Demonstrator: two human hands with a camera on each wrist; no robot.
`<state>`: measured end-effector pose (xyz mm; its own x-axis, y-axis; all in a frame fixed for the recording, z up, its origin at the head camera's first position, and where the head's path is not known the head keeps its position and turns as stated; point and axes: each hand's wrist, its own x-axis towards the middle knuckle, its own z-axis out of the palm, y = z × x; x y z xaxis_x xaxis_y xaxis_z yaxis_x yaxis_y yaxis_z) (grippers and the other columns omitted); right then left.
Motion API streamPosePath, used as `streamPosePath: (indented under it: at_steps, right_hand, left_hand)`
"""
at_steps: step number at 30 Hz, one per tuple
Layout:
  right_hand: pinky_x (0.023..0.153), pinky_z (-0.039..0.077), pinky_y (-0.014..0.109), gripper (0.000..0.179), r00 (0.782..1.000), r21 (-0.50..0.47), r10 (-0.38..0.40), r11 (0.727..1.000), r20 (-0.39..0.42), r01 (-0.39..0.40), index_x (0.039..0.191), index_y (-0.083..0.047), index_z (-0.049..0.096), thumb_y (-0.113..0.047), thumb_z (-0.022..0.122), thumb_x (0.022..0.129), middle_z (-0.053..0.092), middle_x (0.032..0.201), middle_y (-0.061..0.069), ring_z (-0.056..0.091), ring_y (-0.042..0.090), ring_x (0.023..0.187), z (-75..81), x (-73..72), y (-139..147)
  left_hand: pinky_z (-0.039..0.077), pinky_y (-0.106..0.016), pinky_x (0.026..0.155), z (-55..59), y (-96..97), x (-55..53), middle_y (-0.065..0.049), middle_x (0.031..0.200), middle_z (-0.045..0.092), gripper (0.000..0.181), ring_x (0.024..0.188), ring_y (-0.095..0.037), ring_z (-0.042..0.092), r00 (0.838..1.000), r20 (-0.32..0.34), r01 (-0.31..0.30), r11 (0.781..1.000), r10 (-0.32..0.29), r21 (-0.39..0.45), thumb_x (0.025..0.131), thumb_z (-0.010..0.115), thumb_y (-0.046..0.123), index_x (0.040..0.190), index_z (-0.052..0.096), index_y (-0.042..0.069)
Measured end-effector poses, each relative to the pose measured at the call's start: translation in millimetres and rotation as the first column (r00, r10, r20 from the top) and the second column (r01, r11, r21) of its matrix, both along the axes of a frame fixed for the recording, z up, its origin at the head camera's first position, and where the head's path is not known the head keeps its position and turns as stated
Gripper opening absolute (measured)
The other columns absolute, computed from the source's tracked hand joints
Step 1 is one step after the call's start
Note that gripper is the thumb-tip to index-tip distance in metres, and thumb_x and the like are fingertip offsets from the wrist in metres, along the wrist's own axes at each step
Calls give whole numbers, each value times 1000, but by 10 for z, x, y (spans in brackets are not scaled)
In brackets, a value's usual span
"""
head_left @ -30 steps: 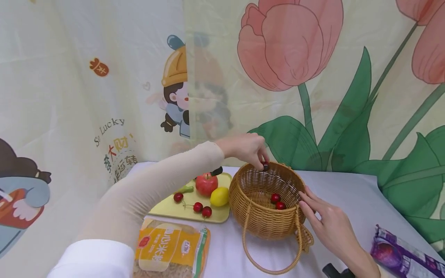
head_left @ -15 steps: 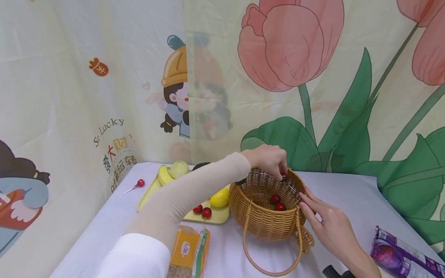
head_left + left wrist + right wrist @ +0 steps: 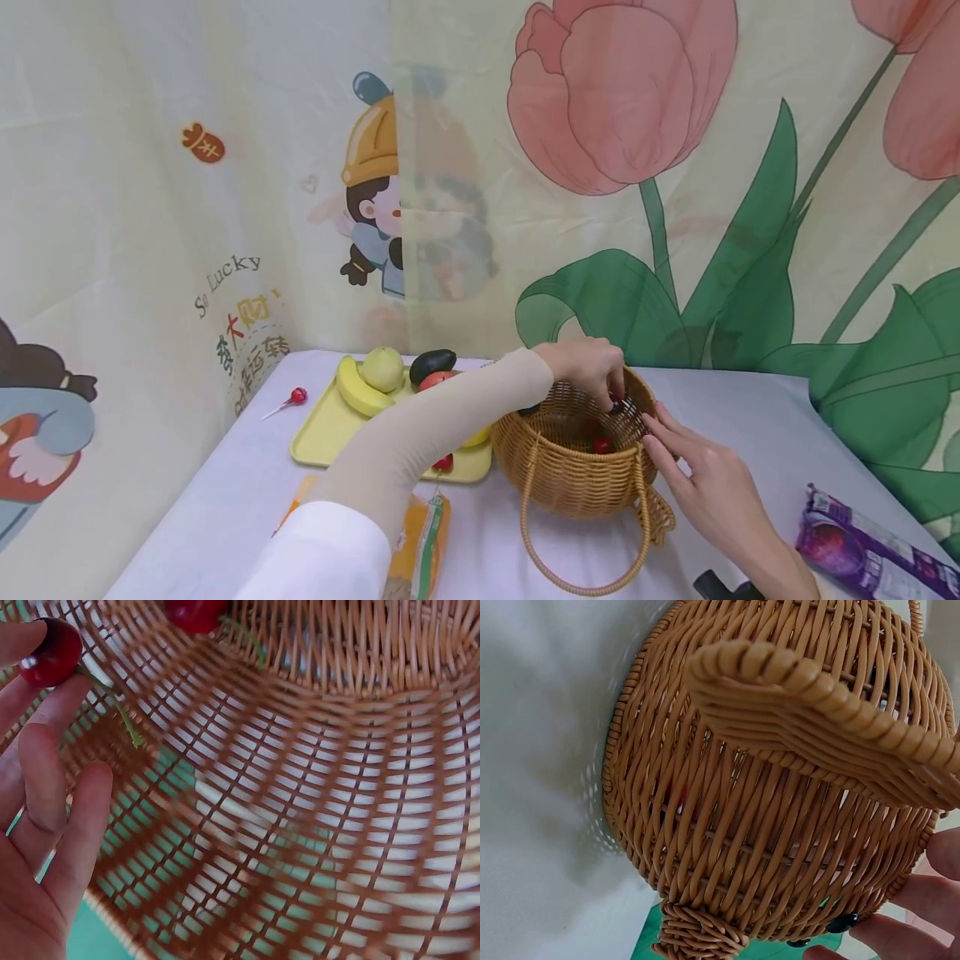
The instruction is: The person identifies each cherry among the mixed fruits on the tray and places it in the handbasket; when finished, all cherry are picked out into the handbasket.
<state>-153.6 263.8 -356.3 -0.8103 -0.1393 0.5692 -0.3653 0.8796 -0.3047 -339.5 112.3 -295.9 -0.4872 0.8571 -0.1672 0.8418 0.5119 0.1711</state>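
My left hand (image 3: 588, 367) reaches down into the brown wicker basket (image 3: 573, 492), pinching a dark red cherry (image 3: 56, 652) between thumb and fingers. A green stem hangs from that cherry in the left wrist view. Deeper in the basket lies another cherry (image 3: 196, 613); the head view shows red cherries (image 3: 602, 446) at the bottom, partly shaded. My right hand (image 3: 708, 475) rests against the basket's right rim, fingers fairly straight. In the right wrist view its fingertips (image 3: 885, 934) touch the outer weave, near black bead-like eyes.
Left of the basket stands a yellow tray (image 3: 318, 454) with a banana (image 3: 358, 393), a pale green round fruit (image 3: 382, 369) and other fruit, partly behind my left arm. A lollipop (image 3: 297, 396), an orange food packet (image 3: 420, 542) and a purple packet (image 3: 862, 542) lie around.
My left hand has moved right and down into the basket with the cherry. The forearm's shift has uncovered the banana and the round fruit. My right hand stays at the rim.
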Motion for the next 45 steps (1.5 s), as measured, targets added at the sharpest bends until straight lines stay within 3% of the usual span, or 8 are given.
streamPosePath:
  at_steps: [6, 23, 35, 45]
  right_hand:
    - [86, 55, 61, 36, 1000, -3, -1, 1000, 9, 1, 132, -5, 69, -24, 63, 103, 61, 141, 20, 68, 45, 115, -3, 8, -23]
    - [86, 55, 62, 37, 1000, 5, -9, 1000, 27, 9, 133, -5, 68, -26, 63, 103, 61, 141, 21, 67, 46, 114, 10, -3, -28]
    - [86, 55, 62, 37, 999, 3, -19, 1000, 27, 19, 133, -4, 68, -26, 62, 103, 61, 141, 21, 67, 46, 116, 9, 15, -26]
    - [86, 55, 62, 38, 999, 5, -22, 1000, 30, 21, 134, -4, 68, -26, 62, 103, 61, 142, 21, 67, 45, 116, 10, 8, -26]
  left_hand:
    - [55, -15, 80, -165, -16, -22, 15, 107, 75, 17, 97, 1, 66, 1000, -10, 16, 1000, -16, -13, 88, 80, 33, 105, 83, 31]
    - [54, -15, 80, -160, -15, -14, 15, 107, 74, 17, 96, 1, 65, 999, -32, 6, 1000, -7, -31, 87, 81, 36, 104, 83, 32]
    - [54, -16, 84, -182, 0, -35, 16, 116, 75, 26, 105, 1, 66, 998, -57, -6, 1000, 4, -29, 85, 81, 41, 110, 81, 36]
    - [54, -16, 82, -166, -14, -30, 18, 112, 75, 27, 101, 2, 66, 999, -41, -12, 1000, 11, -19, 84, 82, 42, 111, 81, 36]
